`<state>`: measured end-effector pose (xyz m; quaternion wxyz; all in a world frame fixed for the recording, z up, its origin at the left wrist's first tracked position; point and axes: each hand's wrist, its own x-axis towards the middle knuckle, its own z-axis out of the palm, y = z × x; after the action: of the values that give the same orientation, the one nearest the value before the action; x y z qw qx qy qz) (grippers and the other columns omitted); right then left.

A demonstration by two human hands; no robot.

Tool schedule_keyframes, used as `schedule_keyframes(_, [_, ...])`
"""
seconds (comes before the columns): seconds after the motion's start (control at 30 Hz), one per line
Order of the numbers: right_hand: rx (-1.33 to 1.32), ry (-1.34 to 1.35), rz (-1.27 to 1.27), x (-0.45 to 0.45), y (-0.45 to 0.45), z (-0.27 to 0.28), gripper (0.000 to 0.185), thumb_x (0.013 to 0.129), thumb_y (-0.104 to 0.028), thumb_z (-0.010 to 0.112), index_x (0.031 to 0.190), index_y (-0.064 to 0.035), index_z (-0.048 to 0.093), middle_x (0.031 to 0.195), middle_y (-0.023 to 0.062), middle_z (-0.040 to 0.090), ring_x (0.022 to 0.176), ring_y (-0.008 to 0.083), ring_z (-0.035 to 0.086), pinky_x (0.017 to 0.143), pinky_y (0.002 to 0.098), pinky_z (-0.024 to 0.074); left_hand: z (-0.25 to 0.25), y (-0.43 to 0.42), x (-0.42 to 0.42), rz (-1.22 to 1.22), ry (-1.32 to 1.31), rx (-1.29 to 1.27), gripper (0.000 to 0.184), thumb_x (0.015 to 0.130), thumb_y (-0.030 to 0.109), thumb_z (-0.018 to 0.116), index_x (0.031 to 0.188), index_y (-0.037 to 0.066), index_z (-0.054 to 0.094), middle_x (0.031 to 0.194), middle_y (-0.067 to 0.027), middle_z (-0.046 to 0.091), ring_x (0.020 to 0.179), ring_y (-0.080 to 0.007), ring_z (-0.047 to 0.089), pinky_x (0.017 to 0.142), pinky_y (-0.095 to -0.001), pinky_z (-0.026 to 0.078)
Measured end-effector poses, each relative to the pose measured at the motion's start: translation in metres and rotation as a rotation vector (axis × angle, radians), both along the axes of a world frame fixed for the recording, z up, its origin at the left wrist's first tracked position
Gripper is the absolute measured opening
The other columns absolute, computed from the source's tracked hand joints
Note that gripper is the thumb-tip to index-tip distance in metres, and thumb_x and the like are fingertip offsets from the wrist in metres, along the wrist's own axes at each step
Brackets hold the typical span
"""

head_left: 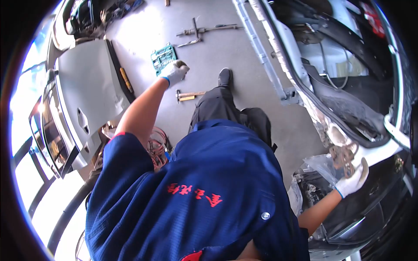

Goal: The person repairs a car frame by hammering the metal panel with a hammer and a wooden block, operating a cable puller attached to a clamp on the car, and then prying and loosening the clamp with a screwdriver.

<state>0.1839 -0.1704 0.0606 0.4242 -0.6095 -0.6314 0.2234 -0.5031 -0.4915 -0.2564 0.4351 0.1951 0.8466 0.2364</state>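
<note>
My left hand (175, 73), in a white glove, is raised in front with its fingers curled into a fist; nothing shows in it. Below and behind it on the floor lies an open green tool case (162, 56) with sockets and tools. My right hand (352, 183), also gloved, is at the lower end of a rusty metal clamp (342, 157). Its thumb points up, and the other fingers are partly hidden around the clamp. This clamp sits against the bare edge of the car body (305, 93).
A hammer (189, 94) lies near my shoe (225, 77). Farther ahead are a long metal tool (209, 29) and a T-shaped bar (195, 31). At left stands a grey car door (89, 82), with red hoses (157, 145) beside me. Plastic sheeting (322, 167) hangs near the clamp.
</note>
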Motion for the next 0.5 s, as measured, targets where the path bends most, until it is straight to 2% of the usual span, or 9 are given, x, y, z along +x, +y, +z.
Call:
schedule_keyframes(0.07, [-0.056, 0.080, -0.079, -0.016, -0.003, 0.005, 0.035, 0.107, -0.016, 0.059, 0.132, 0.0078, 0.069, 0.135, 0.0173, 0.071, 0.125, 0.0275, 0.066, 0.109, 0.0426, 0.0519, -0.002, -0.018, -0.020, -0.051, 0.162, -0.065, 0.028, 0.099, 0.026, 0.066, 0.109, 0.003, 0.080, 0.097, -0.0161, 0.080, 0.085, -0.0248, 0.076, 0.080, -0.0396, 0.059])
schedule_keyframes(0.1, [-0.027, -0.026, -0.019, -0.003, -0.002, 0.005, 0.033, 0.107, -0.017, 0.061, 0.129, 0.0049, 0.071, 0.132, 0.0161, 0.072, 0.123, 0.0271, 0.066, 0.105, 0.0433, 0.0542, -0.019, -0.039, -0.028, -0.005, 0.135, -0.079, 0.028, 0.099, 0.025, 0.066, 0.109, 0.003, 0.080, 0.098, -0.0168, 0.081, 0.087, -0.0258, 0.076, 0.081, -0.0403, 0.059])
schedule_keyframes(0.13, [-0.072, 0.001, -0.099, -0.009, -0.005, 0.007, 0.033, 0.106, -0.019, 0.063, 0.128, 0.0031, 0.072, 0.129, 0.0151, 0.073, 0.119, 0.0267, 0.068, 0.102, 0.0432, 0.0553, -0.016, -0.049, -0.030, 0.042, 0.118, -0.083, 0.028, 0.099, 0.025, 0.066, 0.109, 0.002, 0.080, 0.099, -0.0175, 0.081, 0.089, -0.0268, 0.077, 0.083, -0.0410, 0.059])
schedule_keyframes(0.2, [-0.051, 0.008, -0.041, 0.012, -0.001, -0.001, 0.032, 0.105, -0.020, 0.065, 0.126, 0.0033, 0.072, 0.126, 0.0141, 0.074, 0.116, 0.0279, 0.069, 0.099, 0.0424, 0.0564, 0.002, -0.082, -0.016, 0.028, 0.172, -0.121, 0.027, 0.098, 0.024, 0.066, 0.109, 0.003, 0.080, 0.099, -0.0181, 0.081, 0.090, -0.0283, 0.077, 0.085, -0.0407, 0.059])
schedule_keyframes(0.27, [-0.079, 0.132, -0.088, 0.010, 0.000, -0.003, 0.031, 0.104, -0.020, 0.068, 0.124, 0.0034, 0.073, 0.125, 0.0146, 0.074, 0.114, 0.0295, 0.070, 0.096, 0.0429, 0.0577, -0.022, -0.138, 0.004, 0.054, 0.142, -0.070, 0.030, 0.102, 0.031, 0.064, 0.110, 0.004, 0.074, 0.084, -0.0055, 0.072, 0.075, -0.0160, 0.066, 0.070, -0.0354, 0.055])
schedule_keyframes(0.33, [-0.006, 0.127, -0.039, 0.004, 0.002, -0.007, 0.033, 0.103, -0.022, 0.070, 0.124, 0.0032, 0.074, 0.124, 0.0160, 0.074, 0.113, 0.0312, 0.071, 0.092, 0.0432, 0.0593, -0.003, -0.180, 0.045, 0.129, 0.096, -0.122, 0.031, 0.102, 0.033, 0.064, 0.109, 0.005, 0.075, 0.084, -0.0046, 0.072, 0.075, -0.0149, 0.067, 0.071, -0.0340, 0.056])
schedule_keyframes(0.4, [0.038, 0.067, 0.008, 0.011, 0.002, -0.008, 0.034, 0.103, -0.022, 0.071, 0.126, 0.0032, 0.074, 0.124, 0.0169, 0.073, 0.112, 0.0316, 0.071, 0.092, 0.0437, 0.0596, -0.011, -0.241, 0.098, 0.252, 0.002, -0.165, 0.032, 0.101, 0.031, 0.064, 0.112, 0.003, 0.074, 0.084, -0.0090, 0.074, 0.078, -0.0185, 0.071, 0.073, -0.0361, 0.058])
schedule_keyframes(0.47, [0.043, -0.011, 0.033, 0.002, -0.007, -0.003, 0.039, 0.105, -0.024, 0.068, 0.128, 0.0060, 0.073, 0.125, 0.0182, 0.073, 0.112, 0.0320, 0.071, 0.094, 0.0427, 0.0594, -0.019, -0.310, 0.160, 0.127, 0.080, -0.215, 0.029, 0.099, 0.027, 0.061, 0.108, 0.002, 0.075, 0.084, -0.0137, 0.075, 0.080, -0.0219, 0.073, 0.075, -0.0392, 0.059])
schedule_keyframes(0.5, [0.022, 0.026, 0.036, -0.003, -0.010, -0.006, 0.038, 0.105, -0.023, 0.068, 0.128, 0.0068, 0.072, 0.124, 0.0179, 0.073, 0.112, 0.0305, 0.071, 0.096, 0.0414, 0.0588, 0.001, -0.328, 0.195, 0.159, -0.020, -0.290, 0.038, 0.095, 0.030, 0.063, 0.114, 0.001, 0.080, 0.114, -0.0293, 0.077, 0.111, -0.0448, 0.073, 0.100, -0.0496, 0.056])
